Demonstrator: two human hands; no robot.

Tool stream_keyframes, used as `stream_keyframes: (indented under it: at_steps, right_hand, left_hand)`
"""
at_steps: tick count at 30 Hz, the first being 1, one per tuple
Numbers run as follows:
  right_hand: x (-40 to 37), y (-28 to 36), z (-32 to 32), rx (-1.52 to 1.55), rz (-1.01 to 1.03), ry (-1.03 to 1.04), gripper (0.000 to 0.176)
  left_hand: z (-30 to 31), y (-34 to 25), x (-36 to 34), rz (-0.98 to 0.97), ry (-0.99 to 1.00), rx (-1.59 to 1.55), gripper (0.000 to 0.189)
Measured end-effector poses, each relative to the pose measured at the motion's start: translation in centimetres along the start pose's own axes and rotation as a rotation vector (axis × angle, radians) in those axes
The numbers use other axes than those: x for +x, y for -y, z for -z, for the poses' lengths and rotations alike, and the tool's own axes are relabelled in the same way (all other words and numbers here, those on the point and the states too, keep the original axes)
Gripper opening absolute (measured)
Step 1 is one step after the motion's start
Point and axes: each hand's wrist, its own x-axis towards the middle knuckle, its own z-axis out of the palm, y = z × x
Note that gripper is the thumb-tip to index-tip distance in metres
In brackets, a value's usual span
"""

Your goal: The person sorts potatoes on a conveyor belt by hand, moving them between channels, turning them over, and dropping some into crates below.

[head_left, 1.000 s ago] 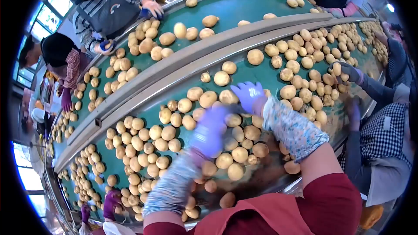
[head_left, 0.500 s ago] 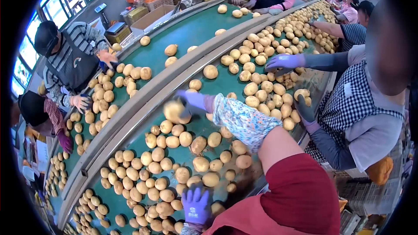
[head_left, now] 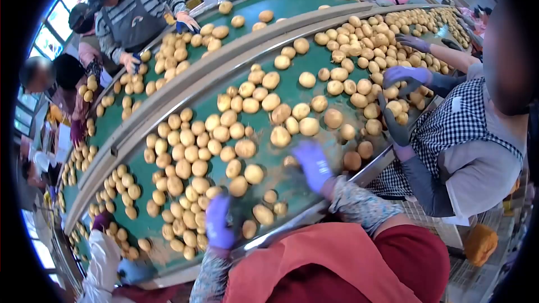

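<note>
My left hand (head_left: 219, 223), in a purple glove with a grey palm, is at the belt's near edge beside a pile of potatoes (head_left: 183, 169). Its fingers look stretched out, with no potato seen in them. Farther right, my right hand (head_left: 312, 164), slightly blurred, hovers low over the green belt (head_left: 283, 188) with fingers apart, close to a small potato (head_left: 289, 161). Between my hands lie a few loose potatoes (head_left: 263, 214). Dirt marks the belt around them.
A metal rail (head_left: 224, 70) divides the two belts. At the right, a co-worker in a checked apron (head_left: 449, 120) reaches over potatoes with gloved hands. Across the belt stands a co-worker in a striped top (head_left: 135, 14). A white-sleeved arm (head_left: 103, 261) reaches in at the lower left.
The view has shifted. My right hand has come back from the rail to the near side, without the large potato that was at it. My left hand has turned beside the pile.
</note>
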Motion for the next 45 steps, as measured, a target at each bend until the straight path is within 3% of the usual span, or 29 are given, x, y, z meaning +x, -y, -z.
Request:
stream_keyframes:
  at_steps: [1,3,5,6,8,9,11,12,13,15,17,19,21,22,23,25,26,29,31,32,33,35,37,39,40,41,42,43,45]
  right_hand:
    - [-1.2,1.9,-1.8,0.074,0.16,0.035,0.037]
    - [-0.5,7.7,4.1,0.869,0.029,0.271,0.033]
    - [-3.1,4.4,1.6,0.826,-0.301,-0.014,0.034]
    - [-3.6,1.9,1.8,0.885,-0.524,-0.023,0.038]
    - [-4.5,-3.0,3.1,0.469,-0.681,0.116,0.044]
    - [-4.5,-4.3,3.2,0.013,-0.582,0.243,0.047]
    - [-6.0,-5.2,-2.1,-0.003,-0.209,0.057,0.05]
    - [-4.7,-3.2,-2.6,-0.157,-0.129,0.171,0.052]
    - [-3.3,-4.0,-3.3,0.024,-0.236,0.039,0.053]
    - [1.1,-7.4,-4.7,0.394,-0.444,-0.208,0.055]
    - [5.5,-11.4,-5.6,0.4,-0.402,-0.397,0.056]
    - [9.6,-14.2,-6.4,0.11,-0.324,-0.431,0.055]
    - [12.4,-12.4,-8.0,0.502,-0.289,-0.292,0.054]
    - [13.4,-7.3,-8.4,0.656,-0.365,-0.213,0.052]
    - [13.9,-4.5,-10.1,0.448,-0.098,-0.245,0.05]
    - [14.0,2.1,-10.3,0.669,-0.214,-0.033,0.05]
    - [14.1,4.3,-10.8,0.627,-0.066,0.069,0.052]
    - [14.0,12.8,-13.6,0.398,0.113,0.118,0.054]
    - [14.2,18.8,-15.7,0.591,0.068,0.212,0.054]
    - [14.7,21.5,-16.4,0.685,0.044,0.255,0.054]
    - [15.1,24.4,-17.1,0.52,0.112,0.366,0.055]
    - [15.1,30.7,-22.1,0.719,0.214,0.275,0.053]
    - [15.2,35.9,-25.6,0.788,0.157,0.427,0.052]
    - [14.7,42.3,-29.7,0.955,0.083,0.476,0.053]
    - [14.4,46.2,-32.2,0.975,0.181,0.354,0.052]
    - [14.2,50.0,-34.8,0.982,0.277,0.227,0.05]
    - [13.9,56.1,-36.7,0.965,0.204,0.02,0.032]
    - [14.0,59.6,-40.0,1.371,0.178,0.345,0.027]
    - [14.3,66.7,-46.8,2.144,-0.383,0.999,0.022]
  left_hand:
    - [-1.6,-1.4,1.1,-0.124,0.149,-0.205,0.039]
    - [-2.6,-6.1,2.7,-0.291,0.473,-0.33,0.033]
    - [-6.6,-6.0,0.8,-0.082,0.668,-0.712,0.032]
    - [-7.9,-5.7,0.2,-0.071,0.619,-0.743,0.033]
    - [-10.5,-6.1,-0.7,-0.042,0.49,-0.817,0.036]
    - [-11.0,-6.9,0.3,-0.107,0.499,-0.808,0.036]
    - [-11.7,-8.2,4.4,-0.224,0.513,-0.78,0.038]
    - [-13.1,-8.2,5.1,-0.115,0.593,-0.943,0.038]
    - [-14.7,-7.8,6.2,-0.014,0.664,-1.106,0.039]
    - [-18.3,-7.9,5.2,0.129,0.495,-1.23,0.041]
    - [-19.5,-7.7,4.2,-0.166,0.433,-0.8,0.043]
    - [-17.5,-7.1,3.3,-0.02,0.42,-0.743,0.047]
    - [-15.8,-6.0,3.4,0.053,0.339,-0.794,0.053]
    - [-16.6,-4.7,2.6,0.014,0.294,-0.732,0.056]
    - [-17.7,-3.5,1.7,-0.028,0.256,-0.673,0.059]
    - [-16.7,-2.5,1.2,-0.13,0.266,-0.602,0.062]
    - [-16.1,-1.9,1.4,-0.195,0.256,-0.561,0.064]
    - [-14.7,-0.1,-0.8,-0.205,0.104,-0.504,0.069]
    - [-13.6,2.1,-3.1,-0.133,0.111,-0.679,0.067]
    - [-13.1,3.2,-4.5,0.012,0.168,-0.987,0.066]
    - [-12.3,4.2,-6.5,0.358,0.225,-1.748,0.065]
    - [-10.0,7.2,-10.9,0.897,-0.017,-2.635,0.063]
    - [-7.4,11.0,-14.1,0.935,-0.302,-2.782,0.062]
    - [-3.6,15.1,-16.7,0.318,-0.403,-2.895,0.059]
    - [-0.9,17.4,-18.3,-0.002,-0.445,-2.897,0.058]
    - [3.0,19.4,-20.3,0.032,-0.487,-2.879,0.056]
    - [6.9,21.3,-22.2,0.067,-0.527,-2.859,0.054]
    - [12.1,23.8,-24.6,0.458,-0.557,-2.813,0.054]
    - [18.7,30.3,-28.2,0.584,-0.143,-1.016,0.024]
